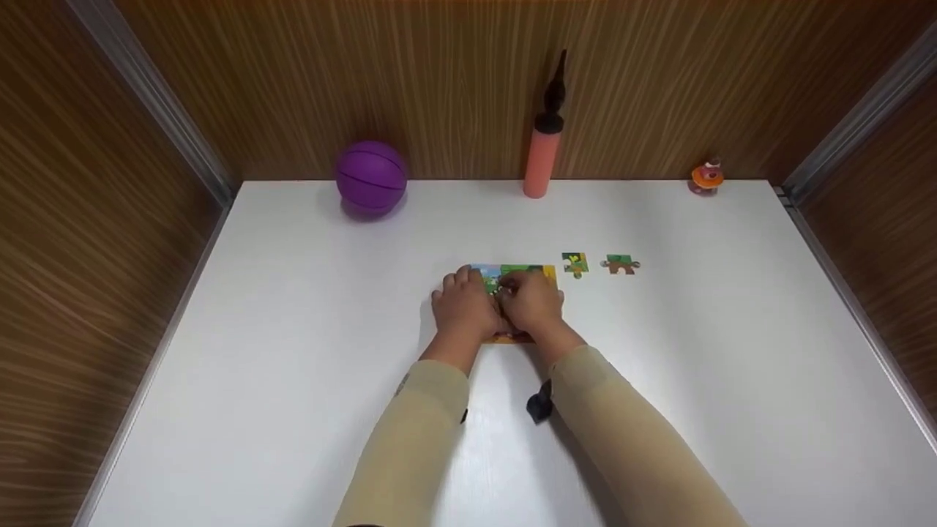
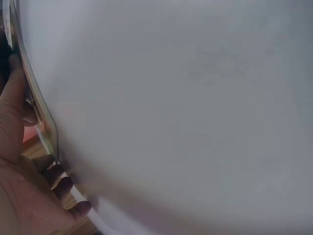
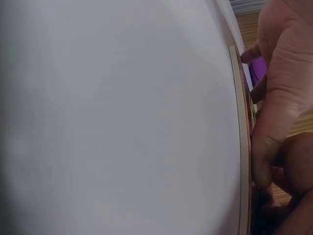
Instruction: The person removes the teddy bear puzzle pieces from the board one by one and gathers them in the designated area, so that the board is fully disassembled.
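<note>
A colourful jigsaw puzzle (image 1: 549, 271) in a shallow board (image 3: 240, 112) lies on the white table, mostly covered by both hands. My left hand (image 1: 466, 301) rests over its left side, fingers spread at the edge. In the left wrist view, the thumb (image 2: 15, 81) of that hand stretches across the puzzle. My right hand (image 1: 533, 301) bends over the puzzle's middle, its thumb and index finger pinching a small dark puzzle piece (image 1: 505, 288), largely hidden by the fingers. Two loose puzzle pieces, one green and yellow (image 1: 575, 263), the other green and brown (image 1: 621, 264), lie to the right.
Along the back wall stand a purple ball (image 1: 371, 178), a pink hand pump (image 1: 542, 157) with a black top, and a small orange and red figurine (image 1: 706, 178). Wood-patterned panels (image 1: 454, 88) enclose the white table (image 1: 293, 307) at the back and sides.
</note>
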Tool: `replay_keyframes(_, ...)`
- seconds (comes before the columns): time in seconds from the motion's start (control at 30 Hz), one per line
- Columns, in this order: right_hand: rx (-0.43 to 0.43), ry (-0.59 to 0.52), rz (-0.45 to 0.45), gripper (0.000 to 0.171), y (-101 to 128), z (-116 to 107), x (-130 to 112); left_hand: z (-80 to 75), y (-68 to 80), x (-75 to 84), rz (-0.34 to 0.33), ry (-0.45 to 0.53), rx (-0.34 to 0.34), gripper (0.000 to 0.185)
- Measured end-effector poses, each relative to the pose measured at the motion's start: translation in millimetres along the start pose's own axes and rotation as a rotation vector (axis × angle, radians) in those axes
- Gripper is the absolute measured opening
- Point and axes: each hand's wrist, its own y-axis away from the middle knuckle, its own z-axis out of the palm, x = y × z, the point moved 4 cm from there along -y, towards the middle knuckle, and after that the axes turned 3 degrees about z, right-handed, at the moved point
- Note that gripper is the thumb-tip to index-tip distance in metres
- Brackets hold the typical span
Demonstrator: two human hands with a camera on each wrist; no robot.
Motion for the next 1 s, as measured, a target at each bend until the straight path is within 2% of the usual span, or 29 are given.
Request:
replay_keyframes(0.13,0.001,-0.001,0.001,0.027,1.1,1.6,0.6,2.7,2.1,-4.7,-0.028,-0.004,0.023,0.114)
replay_keyframes(0.2,0.0,-0.012,0.002,0.027,0.9,1.8,0.8,3.0,2.4,-6.3,-0.034,-0.008,0.032,0.122)
replay_keyframes(0.33,0.004,-0.036,0.009,0.027,-0.2,1.5,1.8,3.6,2.1,-7.2,-0.022,-0.001,0.04,0.121)
replay_keyframes(0.7,0.065,-0.145,0.018,0.018,1.7,2.6,3.1,3.9,2.8,-9.0,-0.033,0.035,-0.005,0.12)
replay_keyframes(0.83,0.074,-0.163,0.033,0.017,1.6,2.5,4.7,3.6,2.6,-8.4,-0.026,0.036,0.0,0.116)
replay_keyframes(1.0,0.093,-0.207,0.019,0.019,0.8,-0.1,7.8,4.6,3.0,-8.5,-0.022,0.021,0.004,0.128)
